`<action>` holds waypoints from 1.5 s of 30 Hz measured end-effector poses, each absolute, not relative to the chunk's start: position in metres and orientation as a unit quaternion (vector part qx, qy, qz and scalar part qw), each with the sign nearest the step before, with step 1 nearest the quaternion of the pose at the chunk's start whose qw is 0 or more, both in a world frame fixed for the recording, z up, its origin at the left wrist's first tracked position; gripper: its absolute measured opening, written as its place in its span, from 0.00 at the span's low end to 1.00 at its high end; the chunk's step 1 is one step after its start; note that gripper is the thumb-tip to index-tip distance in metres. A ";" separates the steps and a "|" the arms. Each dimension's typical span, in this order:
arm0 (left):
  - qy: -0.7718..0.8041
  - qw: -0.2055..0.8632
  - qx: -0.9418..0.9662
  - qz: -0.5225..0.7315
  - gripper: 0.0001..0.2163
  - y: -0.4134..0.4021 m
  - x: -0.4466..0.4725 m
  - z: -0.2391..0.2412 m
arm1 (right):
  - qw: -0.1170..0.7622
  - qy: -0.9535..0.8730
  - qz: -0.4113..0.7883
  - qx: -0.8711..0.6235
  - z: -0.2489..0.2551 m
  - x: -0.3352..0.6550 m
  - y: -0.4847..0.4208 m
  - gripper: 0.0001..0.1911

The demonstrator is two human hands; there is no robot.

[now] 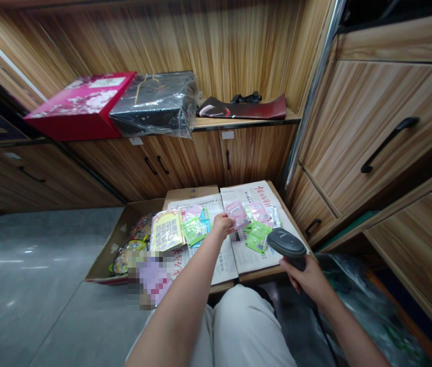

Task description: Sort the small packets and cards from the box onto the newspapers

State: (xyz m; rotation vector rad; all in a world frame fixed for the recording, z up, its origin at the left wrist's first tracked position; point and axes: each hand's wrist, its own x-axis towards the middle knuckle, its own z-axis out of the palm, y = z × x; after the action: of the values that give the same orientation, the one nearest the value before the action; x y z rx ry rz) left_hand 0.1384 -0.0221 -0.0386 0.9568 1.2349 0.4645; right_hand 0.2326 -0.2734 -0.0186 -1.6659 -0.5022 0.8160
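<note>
My left hand point(222, 225) is closed in a pinch on a pink packet point(236, 213), held just above newspaper point(254, 257) spread over a low box. My right hand point(307, 278) grips a dark handheld barcode scanner point(287, 243), its head pointing toward the packets. Green packets point(257, 236) and more pink ones point(259, 211) lie on the paper between my hands. Further left lie green and blue packets point(194, 228) and a yellowish pack point(166, 230). My knees in light trousers are below.
An open cardboard box point(113, 243) of snack packs stands on the grey floor at left. Wooden cabinets surround the spot. A ledge above holds a red gift box point(80, 104), a plastic-wrapped black box point(155, 102) and a dark red folder point(244, 108). Crumpled plastic lies at right.
</note>
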 end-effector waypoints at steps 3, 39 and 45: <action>0.560 0.683 0.419 0.211 0.10 -0.023 0.140 -0.036 | 0.578 -0.202 0.348 -0.710 -0.019 0.233 -0.274 0.19; 0.563 0.130 0.816 0.030 0.17 0.009 0.094 -0.018 | 0.579 -0.143 0.348 -0.723 -0.023 0.234 -0.289 0.25; 0.602 0.080 0.785 -0.118 0.30 0.037 0.023 -0.019 | 0.578 -0.141 0.358 -0.719 -0.022 0.228 -0.284 0.24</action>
State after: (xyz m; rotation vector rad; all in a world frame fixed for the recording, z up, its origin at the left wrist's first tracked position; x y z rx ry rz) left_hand 0.0235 0.0372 -0.0191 2.3498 1.8023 -0.3519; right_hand 0.2283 -0.2837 -0.0220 -1.6822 -0.3307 0.8374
